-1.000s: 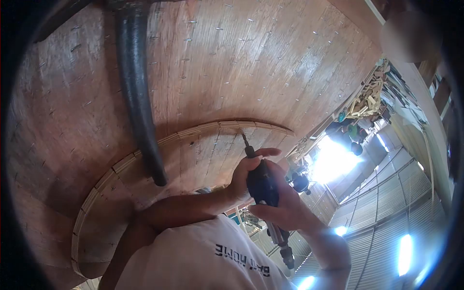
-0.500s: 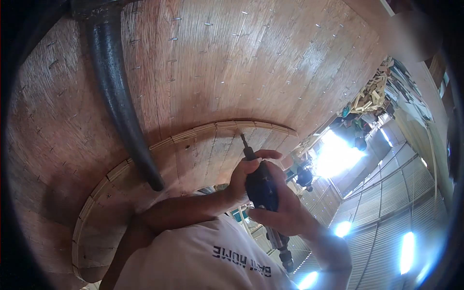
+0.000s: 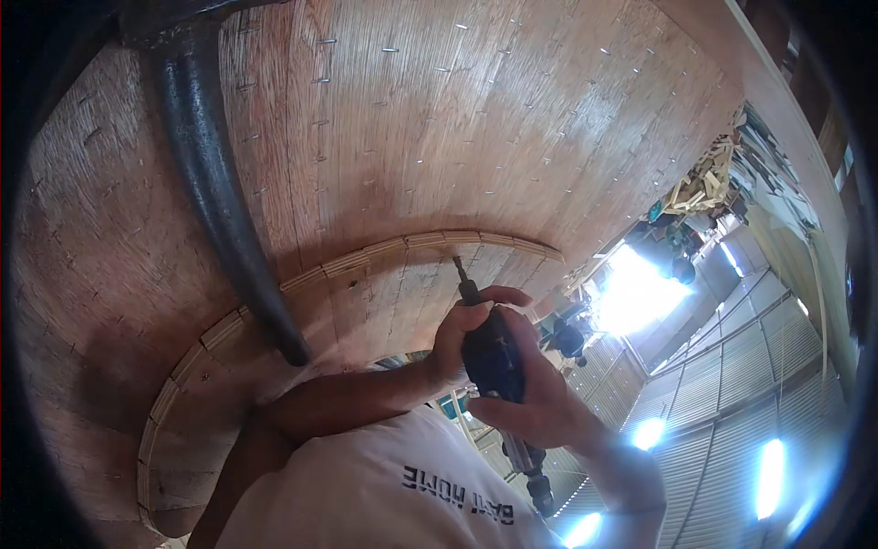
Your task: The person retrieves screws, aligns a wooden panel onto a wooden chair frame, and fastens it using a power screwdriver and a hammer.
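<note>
A black power tool [image 3: 494, 357] points upward with its thin bit [image 3: 461, 271] just below a curved strip of short wood pieces [image 3: 366, 252]. Whether the bit touches the wood surface cannot be made out. My left hand [image 3: 448, 348] is wrapped round the tool's front end, near the bit. Lower down, my right hand [image 3: 544, 393] grips the tool's body, its thumb across the near side. The strip arcs over a broad curved plywood surface [image 3: 384, 137] dotted with many staples.
A thick dark metal bar [image 3: 215, 183] hangs at the left, its rounded end near my left forearm. Scrap wood [image 3: 704, 188] lies piled at the upper right. Beyond are a bright opening, dark figures that are hard to make out, and a corrugated roof [image 3: 704, 403] with lamps.
The view has shifted, so the metal bar appears farther left. Both hands keep their hold on the tool, and its bit stays near the curved strip.
</note>
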Motion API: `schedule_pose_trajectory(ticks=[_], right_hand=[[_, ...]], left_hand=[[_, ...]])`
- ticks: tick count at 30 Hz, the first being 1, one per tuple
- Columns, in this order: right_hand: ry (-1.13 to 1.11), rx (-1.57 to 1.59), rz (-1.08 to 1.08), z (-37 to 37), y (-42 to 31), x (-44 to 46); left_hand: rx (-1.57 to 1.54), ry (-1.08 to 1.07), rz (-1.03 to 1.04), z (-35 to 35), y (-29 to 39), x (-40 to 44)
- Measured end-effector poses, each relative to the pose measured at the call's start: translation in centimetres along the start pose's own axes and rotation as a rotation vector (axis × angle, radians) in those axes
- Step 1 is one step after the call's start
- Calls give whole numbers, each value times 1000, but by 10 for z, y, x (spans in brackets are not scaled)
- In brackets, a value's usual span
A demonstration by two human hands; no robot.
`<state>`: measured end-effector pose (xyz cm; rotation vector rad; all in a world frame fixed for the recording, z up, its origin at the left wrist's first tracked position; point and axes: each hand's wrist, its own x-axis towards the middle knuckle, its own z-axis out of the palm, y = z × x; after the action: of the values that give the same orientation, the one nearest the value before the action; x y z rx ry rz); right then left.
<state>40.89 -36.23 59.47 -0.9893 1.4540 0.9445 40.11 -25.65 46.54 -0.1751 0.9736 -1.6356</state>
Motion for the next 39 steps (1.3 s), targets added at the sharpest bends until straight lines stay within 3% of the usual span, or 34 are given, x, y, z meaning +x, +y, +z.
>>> schedule_pose_trajectory(ticks=[8, 11, 17, 19, 21, 23, 24, 27, 30, 33, 36, 39], right_hand=[[-9, -79, -72, -2, 5, 1], [-25, -44, 4, -1, 1, 0], [21, -38, -97, 2, 8, -1], [11, 15, -45, 5, 4, -4], [17, 77, -75, 6, 5, -7], [44, 166, -165, 9, 19, -6], [24, 164, 0, 6, 7, -17], [170, 224, -269, 25, 40, -11], [186, 133, -67, 43, 16, -22], [263, 77, -142, 51, 28, -29], [99, 522, -176, 54, 27, -58], [152, 453, -427, 64, 41, -89]], left_hand=[[-11, -22, 3, -2, 0, 1], [5, -40, 15, -3, 0, 1], [129, 9, 20, -18, -3, 2], [681, 240, 230, -61, -4, 0], [866, 381, 376, -61, 7, -3], [685, 425, 413, -55, 8, -12], [671, 516, 486, -35, 10, -2], [867, 550, 607, -26, 15, 3], [918, 593, 556, -36, 15, -1], [862, 590, 477, -37, 15, 2], [929, 638, 515, -33, 15, 8], [863, 503, 454, -49, 20, 7]])
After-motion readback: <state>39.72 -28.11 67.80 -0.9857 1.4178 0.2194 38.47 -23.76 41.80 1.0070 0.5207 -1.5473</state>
